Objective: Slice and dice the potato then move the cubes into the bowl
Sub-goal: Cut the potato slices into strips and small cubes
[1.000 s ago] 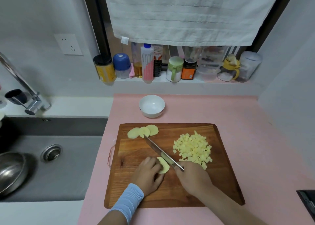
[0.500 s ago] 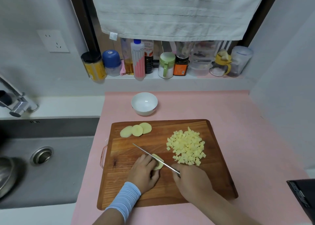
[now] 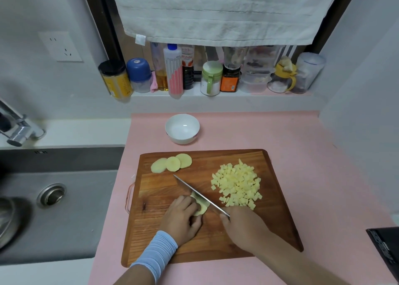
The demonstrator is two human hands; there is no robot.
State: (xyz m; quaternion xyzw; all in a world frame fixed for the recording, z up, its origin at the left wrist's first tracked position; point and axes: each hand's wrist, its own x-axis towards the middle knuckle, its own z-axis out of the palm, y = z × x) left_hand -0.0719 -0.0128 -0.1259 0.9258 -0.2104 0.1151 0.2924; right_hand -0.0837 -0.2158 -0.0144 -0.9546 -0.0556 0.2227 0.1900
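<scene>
While the steel sink [image 3: 71, 215] fills the far left, a wooden cutting board [image 3: 216, 250] lies beside it on the pink mat [image 3: 313, 176]. Three round potato slices [image 3: 171, 163] overlap in a row at the board's far left corner. Nearer the person, the left hand [image 3: 183, 216], with a pale blue sleeve [image 3: 155, 254] at its wrist, curls its fingers over a small potato piece [image 3: 201, 208] and holds it down on the board. Beyond the board's far edge stands the empty white bowl [image 3: 182, 129]. The knife [image 3: 194, 190] lies slantwise across the held piece, its tip pointing toward the slices. The right hand [image 3: 244, 224] grips its handle, which is hidden in the fist. A heap of potato cubes [image 3: 237, 184] rests on the board's right half, just beyond that hand.
</scene>
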